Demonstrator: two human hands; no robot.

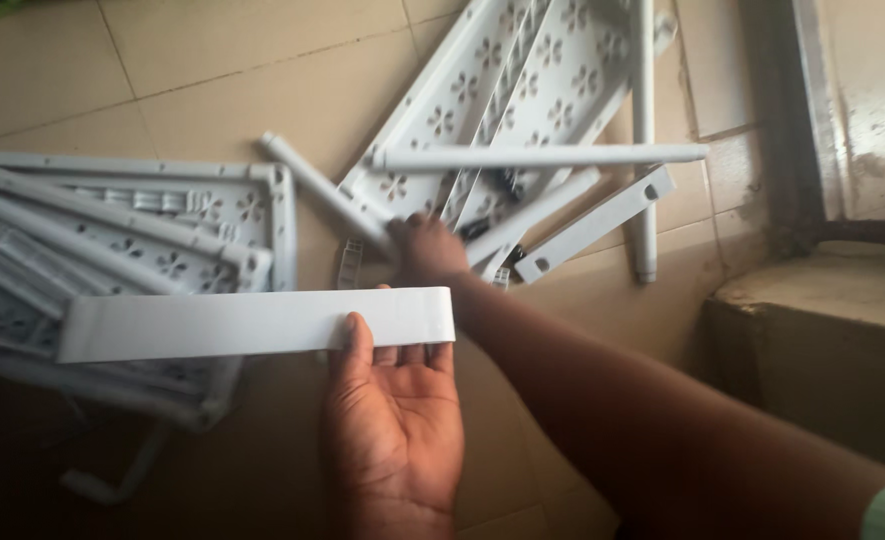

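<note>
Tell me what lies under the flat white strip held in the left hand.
Under the flat white strip, held by the left hand, lies a pale perforated shelf panel on the tiled floor. The strip covers that panel's middle.

No packages, labels, signs or screens showing anywhere among the plastic parts lying on the tiled floor.

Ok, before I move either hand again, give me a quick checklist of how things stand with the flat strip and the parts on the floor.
1. Left hand supports the flat white strip, thumb on its face: ok.
2. Strip level, not sagging: ok.
3. Right hand reaches the perforated panel among the white tubes: ok.
4. Right hand's grip on a part: cannot tell, fingers hidden.
5. Tiled floor free of loose parts around the hands: not ok, a second panel and tubes lie scattered.
</note>
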